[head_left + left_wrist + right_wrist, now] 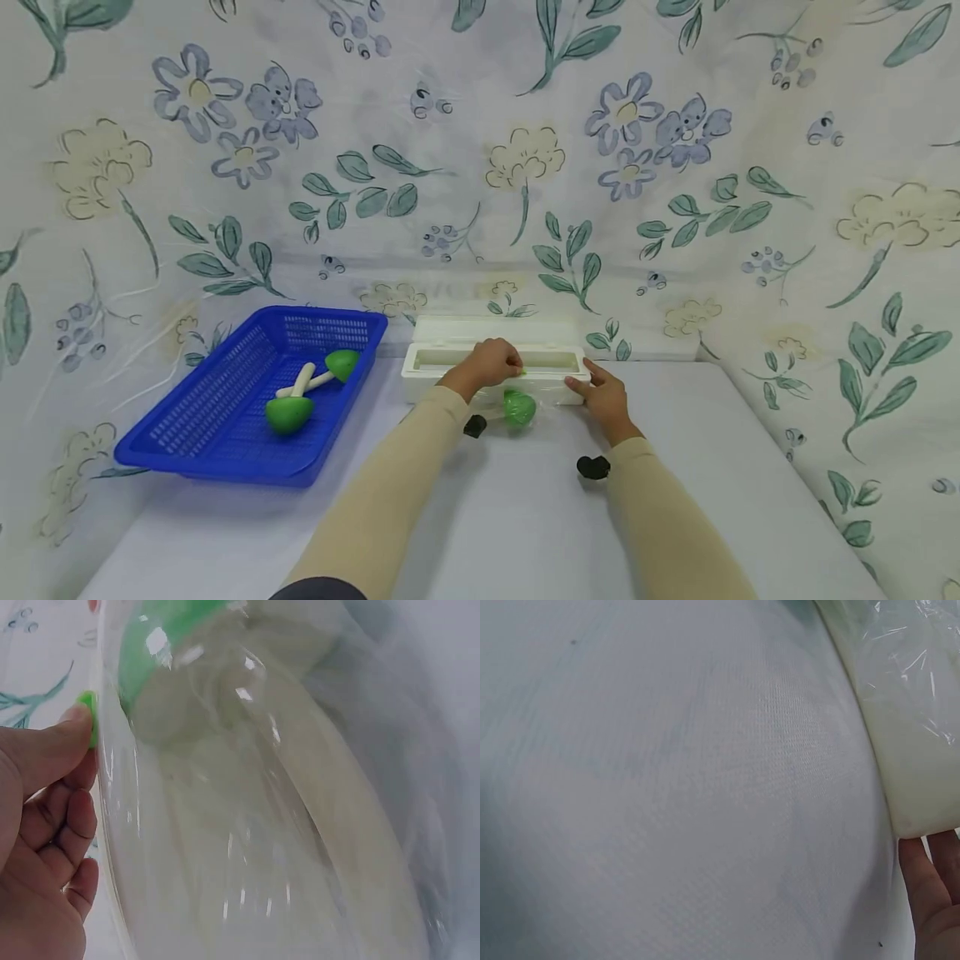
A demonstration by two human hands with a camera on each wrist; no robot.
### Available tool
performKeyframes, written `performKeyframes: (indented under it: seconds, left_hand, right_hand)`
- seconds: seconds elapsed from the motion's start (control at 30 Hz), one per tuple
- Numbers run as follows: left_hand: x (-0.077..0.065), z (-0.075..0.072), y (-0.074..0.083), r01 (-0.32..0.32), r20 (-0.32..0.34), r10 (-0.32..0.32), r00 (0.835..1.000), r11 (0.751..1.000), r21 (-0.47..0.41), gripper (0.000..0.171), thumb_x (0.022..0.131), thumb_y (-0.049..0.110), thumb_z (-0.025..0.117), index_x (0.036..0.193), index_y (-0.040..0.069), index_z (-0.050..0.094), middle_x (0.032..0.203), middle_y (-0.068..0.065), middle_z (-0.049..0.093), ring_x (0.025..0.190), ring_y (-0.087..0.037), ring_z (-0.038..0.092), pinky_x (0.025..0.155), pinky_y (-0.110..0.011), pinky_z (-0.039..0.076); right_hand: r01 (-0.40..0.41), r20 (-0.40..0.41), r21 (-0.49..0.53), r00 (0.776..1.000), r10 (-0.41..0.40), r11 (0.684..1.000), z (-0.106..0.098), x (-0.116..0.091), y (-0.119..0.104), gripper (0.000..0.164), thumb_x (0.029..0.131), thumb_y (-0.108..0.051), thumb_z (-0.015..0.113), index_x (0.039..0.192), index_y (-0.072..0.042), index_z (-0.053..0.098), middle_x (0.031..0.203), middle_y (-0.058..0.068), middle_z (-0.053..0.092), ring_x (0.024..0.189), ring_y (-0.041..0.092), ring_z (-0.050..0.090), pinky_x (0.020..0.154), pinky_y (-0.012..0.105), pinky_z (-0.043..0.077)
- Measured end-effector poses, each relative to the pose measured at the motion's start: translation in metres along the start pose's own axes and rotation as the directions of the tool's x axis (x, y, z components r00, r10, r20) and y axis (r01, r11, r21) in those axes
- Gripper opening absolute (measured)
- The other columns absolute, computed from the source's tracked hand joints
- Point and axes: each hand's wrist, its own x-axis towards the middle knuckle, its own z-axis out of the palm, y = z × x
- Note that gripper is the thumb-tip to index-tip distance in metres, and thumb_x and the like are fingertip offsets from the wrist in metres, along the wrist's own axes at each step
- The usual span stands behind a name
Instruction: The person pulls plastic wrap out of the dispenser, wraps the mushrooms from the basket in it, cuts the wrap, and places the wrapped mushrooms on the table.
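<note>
A long white cling film dispenser [435, 390] lies on the table, its lid [495, 328] raised at the back. My left hand [487, 365] reaches over its front edge and pinches a small green slide cutter [93, 720] between thumb and forefinger. With my right hand [606, 400] I grip the dispenser's right end, thumb on the front face. Just in front of the dispenser, a toy mushroom with a green cap [519, 408] and pale stem lies under clear film [292, 772]. The film fills much of the left wrist view.
At the left stands a blue plastic basket [217, 471] holding two green-capped toy mushrooms [288, 414]. The white table [525, 525] extends in front of the dispenser. A flower-patterned sheet [465, 208] hangs close behind it.
</note>
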Motion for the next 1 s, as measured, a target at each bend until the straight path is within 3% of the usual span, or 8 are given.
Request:
performKeyframes:
  seconds: [0.27, 0.6, 0.73, 0.87, 1.0]
  left_hand:
    - [-0.012, -0.006, -0.015, 0.006, -0.034, -0.005, 0.999, 0.999, 0.033, 0.014, 0.095, 0.021, 0.064, 0.100, 0.013, 0.075, 0.090, 0.006, 0.070, 0.086, -0.015, 0.062, 0.106, -0.052, 0.028]
    - [-0.046, -0.025, -0.051, 0.045, -0.055, -0.044, 0.997, 0.999, 0.016, 0.015, 0.095, 0.019, 0.064, 0.104, 0.011, 0.074, 0.097, 0.002, 0.071, 0.092, -0.019, 0.063, 0.108, -0.057, 0.023]
    - [-0.059, -0.034, -0.066, 0.063, -0.065, -0.062, 0.996, 0.998, 0.015, 0.015, 0.095, 0.019, 0.065, 0.104, 0.010, 0.074, 0.097, 0.000, 0.070, 0.090, -0.019, 0.063, 0.102, -0.052, 0.034]
    - [-0.070, -0.040, -0.076, 0.052, -0.095, -0.052, 0.994, 0.999, -0.002, 0.015, 0.094, 0.016, 0.065, 0.102, 0.006, 0.074, 0.096, -0.003, 0.070, 0.087, -0.019, 0.062, 0.085, -0.041, 0.048]
    - [-0.078, -0.046, -0.082, 0.039, -0.112, -0.039, 0.993, 0.999, 0.000, 0.014, 0.093, 0.013, 0.066, 0.101, 0.004, 0.074, 0.095, -0.005, 0.070, 0.085, -0.019, 0.062, 0.076, -0.036, 0.051]
  right_hand:
    - [-0.021, -0.002, -0.006, 1.000, 0.021, 1.000, -0.004, -0.001, -0.002, 0.077, 0.080, -0.040, 0.077, 0.147, -0.020, 0.044, 0.141, 0.021, 0.048, 0.113, 0.026, 0.055, 0.083, 0.032, 0.048]
    - [-0.050, 0.014, -0.011, 0.999, 0.050, 0.999, -0.001, -0.003, -0.004, 0.076, 0.081, -0.040, 0.077, 0.147, -0.022, 0.044, 0.143, 0.021, 0.045, 0.115, 0.027, 0.053, 0.088, 0.036, 0.047]
    - [-0.058, 0.021, -0.015, 0.998, 0.058, 0.998, -0.001, -0.003, -0.004, 0.077, 0.081, -0.041, 0.076, 0.148, -0.022, 0.042, 0.144, 0.021, 0.044, 0.117, 0.027, 0.052, 0.090, 0.037, 0.047]
    - [-0.054, 0.018, -0.020, 0.998, 0.054, 0.998, -0.002, -0.004, -0.005, 0.078, 0.082, -0.042, 0.076, 0.149, -0.022, 0.041, 0.145, 0.022, 0.043, 0.119, 0.028, 0.052, 0.092, 0.038, 0.046]
    - [-0.060, 0.015, -0.022, 0.998, 0.060, 0.998, -0.001, -0.005, -0.006, 0.078, 0.081, -0.041, 0.076, 0.148, -0.022, 0.042, 0.144, 0.021, 0.044, 0.117, 0.028, 0.052, 0.092, 0.039, 0.046]
